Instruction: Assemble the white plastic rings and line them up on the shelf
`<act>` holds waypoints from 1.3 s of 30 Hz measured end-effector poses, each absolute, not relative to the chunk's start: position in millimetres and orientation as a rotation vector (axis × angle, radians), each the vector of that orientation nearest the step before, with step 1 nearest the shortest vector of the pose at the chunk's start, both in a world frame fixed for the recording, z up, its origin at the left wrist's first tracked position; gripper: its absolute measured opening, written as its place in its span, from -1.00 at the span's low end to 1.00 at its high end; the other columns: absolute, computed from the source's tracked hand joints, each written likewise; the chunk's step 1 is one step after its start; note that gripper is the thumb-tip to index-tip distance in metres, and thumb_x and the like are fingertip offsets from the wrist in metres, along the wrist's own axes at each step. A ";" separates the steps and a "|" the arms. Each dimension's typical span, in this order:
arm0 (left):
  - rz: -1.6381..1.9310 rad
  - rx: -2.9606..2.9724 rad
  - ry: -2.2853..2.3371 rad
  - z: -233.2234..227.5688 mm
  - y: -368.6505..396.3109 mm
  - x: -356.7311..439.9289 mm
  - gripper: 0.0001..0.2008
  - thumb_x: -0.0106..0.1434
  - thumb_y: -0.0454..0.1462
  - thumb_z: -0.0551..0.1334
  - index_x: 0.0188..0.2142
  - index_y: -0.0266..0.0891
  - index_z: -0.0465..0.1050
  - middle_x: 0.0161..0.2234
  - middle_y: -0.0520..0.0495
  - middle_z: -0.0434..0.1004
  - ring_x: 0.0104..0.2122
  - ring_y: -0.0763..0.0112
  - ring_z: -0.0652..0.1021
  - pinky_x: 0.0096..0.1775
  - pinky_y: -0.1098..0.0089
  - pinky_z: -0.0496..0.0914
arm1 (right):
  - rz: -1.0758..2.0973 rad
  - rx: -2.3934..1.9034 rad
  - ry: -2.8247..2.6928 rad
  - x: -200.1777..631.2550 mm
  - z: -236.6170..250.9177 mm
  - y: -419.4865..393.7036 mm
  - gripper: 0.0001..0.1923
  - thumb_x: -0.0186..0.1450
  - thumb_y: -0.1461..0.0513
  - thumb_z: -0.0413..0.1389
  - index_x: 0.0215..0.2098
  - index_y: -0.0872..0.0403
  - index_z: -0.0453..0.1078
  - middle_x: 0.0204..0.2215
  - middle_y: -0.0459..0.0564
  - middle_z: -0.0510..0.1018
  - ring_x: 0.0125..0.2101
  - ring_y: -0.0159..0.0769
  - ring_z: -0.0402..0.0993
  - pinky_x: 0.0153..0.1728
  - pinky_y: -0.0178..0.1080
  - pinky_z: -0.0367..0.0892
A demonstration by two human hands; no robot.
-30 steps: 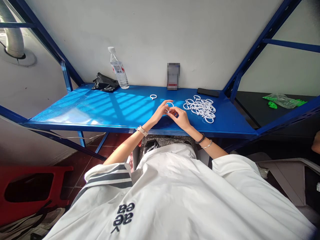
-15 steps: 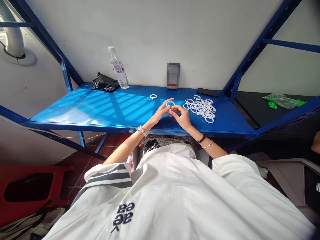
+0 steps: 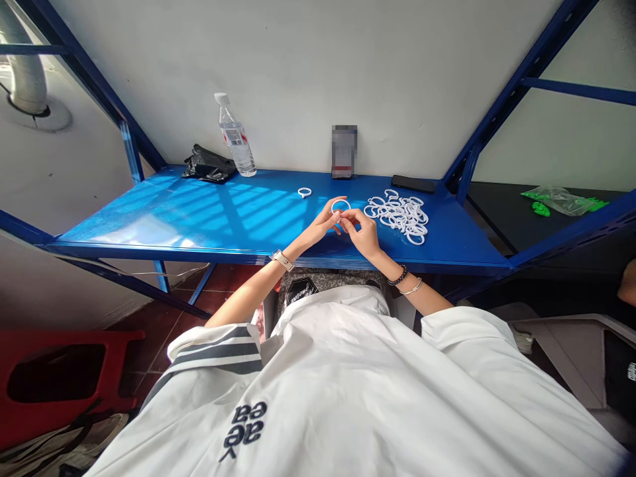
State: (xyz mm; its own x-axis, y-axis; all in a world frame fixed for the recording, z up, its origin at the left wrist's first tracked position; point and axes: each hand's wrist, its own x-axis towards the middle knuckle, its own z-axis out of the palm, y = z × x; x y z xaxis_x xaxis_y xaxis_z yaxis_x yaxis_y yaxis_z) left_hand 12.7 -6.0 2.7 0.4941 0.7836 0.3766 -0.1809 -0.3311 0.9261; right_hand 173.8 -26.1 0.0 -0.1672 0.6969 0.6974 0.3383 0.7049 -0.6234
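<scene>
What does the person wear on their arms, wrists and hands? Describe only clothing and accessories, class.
Both arms are bare below short white sleeves; the left sleeve has grey stripes. The left hand has a pale-strapped watch at its wrist. The right hand has a dark beaded bracelet and a thin silver bangle. No gloves.

Landmark: the pile of rings (image 3: 398, 214) on the blue shelf (image 3: 163, 218).
Left of the pile: both hands, left hand (image 3: 322, 225) and right hand (image 3: 362, 233), fill the strip just beside it, meeting over one ring (image 3: 340, 205).
Further left: a single ring (image 3: 305, 193) lies alone, then a long bare stretch of shelf.
Far left, at the wall: bottle (image 3: 236, 138) and black bag (image 3: 209, 165) block the corner.
Behind the pile: phone (image 3: 413, 183) and a small box (image 3: 344, 152) line the wall.
Right of the pile: narrow bare strip, then the blue post (image 3: 464, 169).
</scene>
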 end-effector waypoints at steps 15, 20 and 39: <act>1.077 1.675 0.513 3.3 -6.8 12.3 -0.28 0.36 0.05 0.15 0.38 -0.16 0.00 -0.27 -0.07 0.51 -0.30 0.38 0.57 -0.28 0.42 0.46 | 0.416 -0.848 -1.774 175.1 -1.9 -24.1 -0.64 0.42 -0.10 -0.04 -0.24 -0.03 0.35 -0.52 -0.08 0.51 -0.53 -0.26 0.47 -0.38 -0.16 0.43; 1.083 1.680 0.547 1.3 -4.7 12.0 -0.34 0.36 0.05 0.16 0.32 -0.18 0.08 -0.29 -0.06 0.52 -0.30 0.39 0.57 -0.27 0.44 0.46 | 0.439 -0.850 -1.767 175.6 -2.2 -23.6 -0.63 0.41 -0.12 -0.02 -0.22 -0.03 0.35 -0.52 -0.08 0.52 -0.52 -0.25 0.48 -0.38 -0.17 0.44; 1.215 2.011 0.765 -0.4 -3.4 10.0 -0.29 0.31 0.10 0.19 0.33 -0.13 0.12 0.23 -0.27 0.29 -0.05 0.24 0.52 -0.23 0.40 0.49 | 0.498 -0.928 -1.767 175.1 -4.2 -20.1 -0.70 0.42 -0.05 -0.01 -0.24 -0.02 0.30 -0.49 -0.08 0.51 -0.48 -0.25 0.49 -0.35 -0.17 0.42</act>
State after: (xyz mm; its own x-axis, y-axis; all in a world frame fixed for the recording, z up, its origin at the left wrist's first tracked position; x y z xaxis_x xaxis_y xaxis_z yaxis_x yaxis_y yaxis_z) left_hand 10.0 -3.4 -0.4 0.3981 0.7549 0.5213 0.1435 -0.6125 0.7774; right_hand 175.1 -20.1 -4.2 -0.1684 0.7826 0.5993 0.3545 0.6154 -0.7040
